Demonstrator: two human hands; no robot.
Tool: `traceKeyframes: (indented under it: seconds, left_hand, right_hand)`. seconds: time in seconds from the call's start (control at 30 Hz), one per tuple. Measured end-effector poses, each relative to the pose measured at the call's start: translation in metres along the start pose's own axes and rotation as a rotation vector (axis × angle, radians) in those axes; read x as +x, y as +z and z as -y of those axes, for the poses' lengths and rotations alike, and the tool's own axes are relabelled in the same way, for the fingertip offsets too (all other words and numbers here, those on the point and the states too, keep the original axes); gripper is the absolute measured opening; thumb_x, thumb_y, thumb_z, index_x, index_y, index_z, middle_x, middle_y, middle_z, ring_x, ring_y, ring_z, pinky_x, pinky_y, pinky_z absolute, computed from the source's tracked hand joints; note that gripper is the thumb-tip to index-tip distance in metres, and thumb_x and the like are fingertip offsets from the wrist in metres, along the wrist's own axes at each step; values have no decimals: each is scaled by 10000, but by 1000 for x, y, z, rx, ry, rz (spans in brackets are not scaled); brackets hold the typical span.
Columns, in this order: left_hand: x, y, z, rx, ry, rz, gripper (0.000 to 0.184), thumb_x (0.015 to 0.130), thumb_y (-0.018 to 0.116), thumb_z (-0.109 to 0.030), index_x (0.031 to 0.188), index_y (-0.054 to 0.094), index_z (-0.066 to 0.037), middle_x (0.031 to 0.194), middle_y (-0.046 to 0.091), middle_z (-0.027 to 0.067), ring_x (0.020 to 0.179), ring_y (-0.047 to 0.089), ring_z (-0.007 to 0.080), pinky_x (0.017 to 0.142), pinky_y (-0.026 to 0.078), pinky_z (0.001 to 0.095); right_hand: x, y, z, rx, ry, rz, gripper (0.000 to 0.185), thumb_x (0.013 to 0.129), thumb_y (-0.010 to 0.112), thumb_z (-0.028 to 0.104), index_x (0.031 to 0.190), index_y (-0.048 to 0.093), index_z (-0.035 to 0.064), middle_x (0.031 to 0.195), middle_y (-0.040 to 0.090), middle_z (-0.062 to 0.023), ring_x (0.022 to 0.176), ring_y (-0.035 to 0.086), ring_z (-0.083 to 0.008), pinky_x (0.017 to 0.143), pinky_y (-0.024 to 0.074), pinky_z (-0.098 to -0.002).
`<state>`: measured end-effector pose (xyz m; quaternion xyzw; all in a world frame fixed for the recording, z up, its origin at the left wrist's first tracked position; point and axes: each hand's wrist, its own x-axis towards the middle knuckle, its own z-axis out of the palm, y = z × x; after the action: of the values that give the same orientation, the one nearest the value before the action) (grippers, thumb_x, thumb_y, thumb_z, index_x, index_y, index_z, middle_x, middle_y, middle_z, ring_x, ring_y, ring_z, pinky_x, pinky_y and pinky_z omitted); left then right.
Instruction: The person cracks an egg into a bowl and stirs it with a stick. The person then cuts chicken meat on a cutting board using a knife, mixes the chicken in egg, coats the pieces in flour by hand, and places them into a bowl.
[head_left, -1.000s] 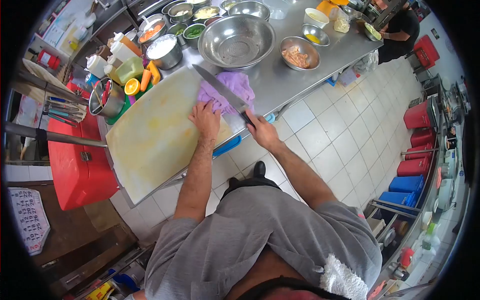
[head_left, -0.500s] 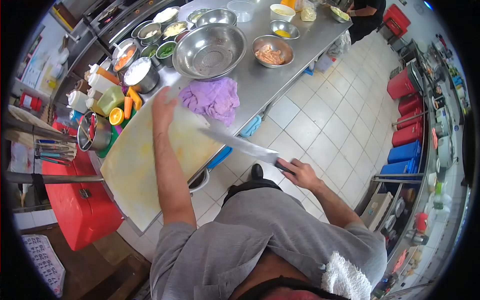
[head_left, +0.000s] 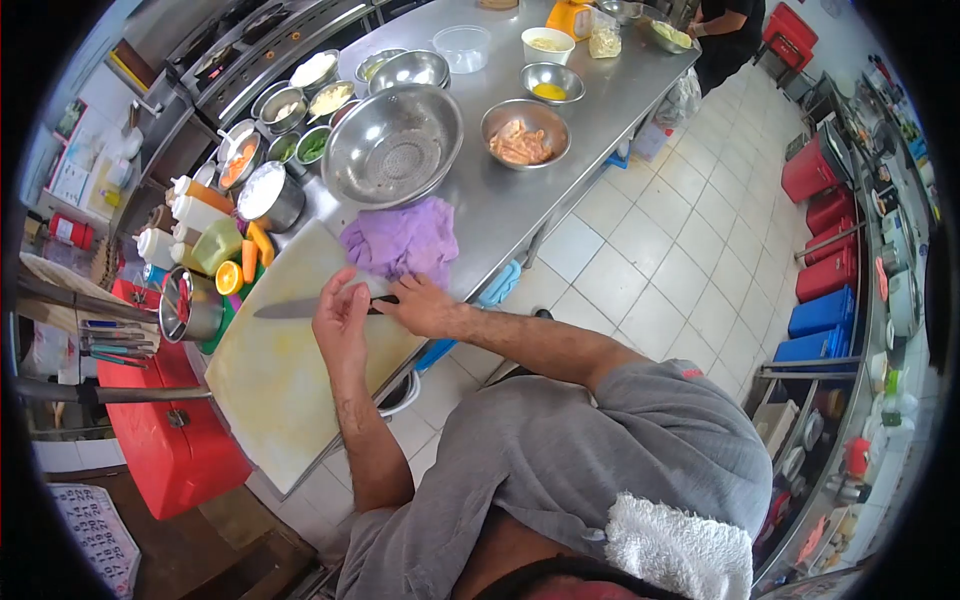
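A long kitchen knife lies level over the worn white cutting board, its tip to the left. My right hand is closed at its dark handle, close beside the crumpled purple cloth. My left hand is above the board, in front of the blade's handle end and hiding part of it. Its fingers are loosely bent and a little apart, with nothing visible in them. Behind the cloth stands a large perforated steel bowl.
Orange carrots, a cut orange half, squeeze bottles and a steel pot crowd the board's left side. A bowl of raw meat stands on the steel table at right. Another person works at the far end.
My right hand has swung in from the right, bringing the knife from beyond the table edge onto the board. My left hand has drawn back from near the cloth toward me.
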<state>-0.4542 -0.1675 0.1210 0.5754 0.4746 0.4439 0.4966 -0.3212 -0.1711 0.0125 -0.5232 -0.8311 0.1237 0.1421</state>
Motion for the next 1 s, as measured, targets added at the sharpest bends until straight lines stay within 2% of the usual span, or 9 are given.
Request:
traceKeyframes:
  seconds: [0.17, 0.27, 0.33, 0.4, 0.53, 0.6, 0.83, 0.93, 1.0]
  left_hand:
    - [25, 79, 33, -83, -36, -37, 340, 830, 610, -110, 1141, 520, -5, 1052, 580, 73, 872, 582, 142, 728, 433, 248]
    - [41, 144, 49, -88, -97, 15, 301, 849, 600, -142, 1113, 526, -16, 1014, 579, 67, 828, 592, 150, 679, 448, 247]
    - [59, 191, 52, -147, -275, 146, 312, 871, 574, -161, 1133, 487, -15, 986, 573, 70, 795, 597, 161, 654, 459, 250]
    - [77, 231, 57, -213, -319, 137, 341, 862, 586, -161, 1140, 467, -4, 963, 571, 82, 773, 601, 160, 632, 460, 247]
    - [104, 280, 72, -299, -374, 147, 380, 856, 592, -163, 1148, 430, 18, 932, 573, 106, 735, 602, 153, 600, 457, 241]
    - [120, 295, 68, -300, -373, 131, 325, 857, 588, -158, 1092, 439, 10, 915, 577, 104, 728, 602, 158, 605, 456, 249]
    - [138, 316, 71, -234, -429, 202, 202, 875, 566, -160, 977, 459, -23, 942, 591, 105, 776, 596, 168, 672, 459, 273]
    - [146, 318, 73, -188, -413, 264, 214, 870, 576, -173, 966, 465, -18, 932, 596, 96, 776, 596, 158, 672, 461, 268]
    - [150, 320, 72, -138, -425, 313, 219, 865, 584, -187, 958, 485, -15, 910, 602, 86, 777, 596, 149, 674, 462, 265]
  right_hand:
    - [-69, -97, -97, 362, -107, 0, 359, 744, 603, 132, 1101, 574, 102, 1060, 550, -166, 1047, 511, -328, 916, 401, -420]
    - [-90, -182, -195, 434, 101, -33, 383, 721, 612, 64, 1100, 569, 43, 1085, 565, -179, 1003, 546, -336, 880, 434, -392]
    - [-82, -201, -291, 370, 122, -344, 362, 707, 589, 26, 1069, 592, 23, 1017, 605, -175, 936, 575, -310, 828, 457, -378]
    - [-65, -237, -362, 338, 443, -270, 376, 708, 602, 50, 1083, 595, 27, 938, 628, -154, 821, 606, -255, 745, 485, -354]
    - [-15, -246, -472, 299, 605, -204, 426, 691, 630, 136, 1097, 587, 16, 943, 637, -158, 825, 622, -247, 742, 495, -337]
    - [17, -226, -517, -151, 435, -6, 484, 652, 657, 203, 1095, 588, 22, 1002, 627, -170, 894, 618, -279, 781, 496, -352]
    - [42, -179, -527, -218, 328, 155, 328, 656, 618, 171, 951, 650, 31, 905, 646, -183, 843, 627, -299, 790, 494, -364]
    - [38, -184, -545, 123, 212, 93, 237, 681, 604, 57, 900, 638, -30, 824, 649, -135, 685, 631, -220, 594, 531, -302]
    - [38, -217, -543, 839, 734, -135, 207, 684, 603, -11, 886, 627, -52, 780, 614, -91, 611, 596, -158, 491, 501, -232]
